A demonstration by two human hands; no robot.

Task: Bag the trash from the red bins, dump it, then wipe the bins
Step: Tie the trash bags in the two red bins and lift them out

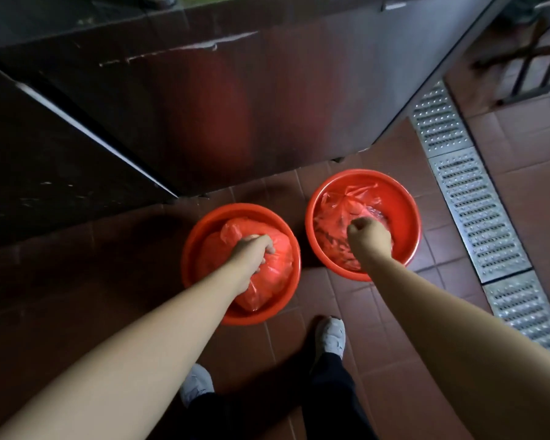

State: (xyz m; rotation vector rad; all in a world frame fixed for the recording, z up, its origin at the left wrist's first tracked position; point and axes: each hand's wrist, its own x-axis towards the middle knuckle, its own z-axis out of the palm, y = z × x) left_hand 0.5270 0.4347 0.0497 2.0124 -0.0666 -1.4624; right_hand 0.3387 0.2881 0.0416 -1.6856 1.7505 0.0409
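Head view: left hand (251, 249) fingers clench red bag (267, 274); right hand (367, 235) fisted, grip seemingly hidden.

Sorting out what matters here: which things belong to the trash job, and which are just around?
Job: left bin, left bag, right bin, right bag, left hand, right hand.
Around: floor drain, metal counter, shoes.

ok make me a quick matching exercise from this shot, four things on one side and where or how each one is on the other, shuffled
Things
1. left hand
2. right hand
3. perforated metal drain grate
4. white shoe

Places or states
A. runs along the tiled floor at far right
B. closed on the opaque red plastic bag in the left round red bin
C. on the floor between the arms
D. fist over the clear red bag in the right round red bin

Pairs: 1-B, 2-D, 3-A, 4-C
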